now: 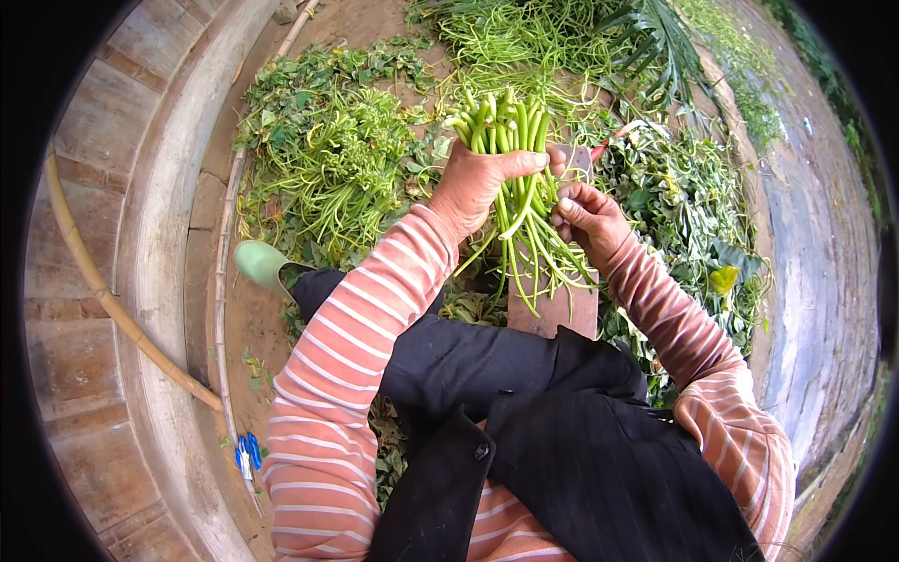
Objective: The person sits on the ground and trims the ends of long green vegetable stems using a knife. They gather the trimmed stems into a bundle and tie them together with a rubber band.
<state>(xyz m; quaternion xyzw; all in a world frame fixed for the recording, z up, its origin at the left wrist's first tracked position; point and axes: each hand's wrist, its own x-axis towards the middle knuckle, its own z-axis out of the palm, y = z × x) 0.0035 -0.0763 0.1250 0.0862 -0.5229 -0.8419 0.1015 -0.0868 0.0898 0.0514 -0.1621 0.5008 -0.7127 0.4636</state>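
My left hand (pixel 477 184) is wrapped around a bundle of long green vegetable stems (pixel 500 133), its thumb across the front. The thick cut ends point up and away from me, while the thin ends (pixel 537 256) hang down towards my lap. At the bundle's right side, my right hand (pixel 591 219) has thumb and fingers pinched on thin stems; the fingers partly hide exactly what they grip. Beneath the hanging ends lies a flat brown board (pixel 555 309). Just beyond my right hand, a red handle (pixel 599 150) shows among the leaves.
To the left lies a heap of trimmed green stems (pixel 344 161). Stripped leaves (pixel 674 204) are piled at right; tangled stems (pixel 520 42) spread beyond. A bamboo pole (pixel 223 295) runs along the left. Near it are blue-handled scissors (pixel 248 453) and my green boot (pixel 261 263).
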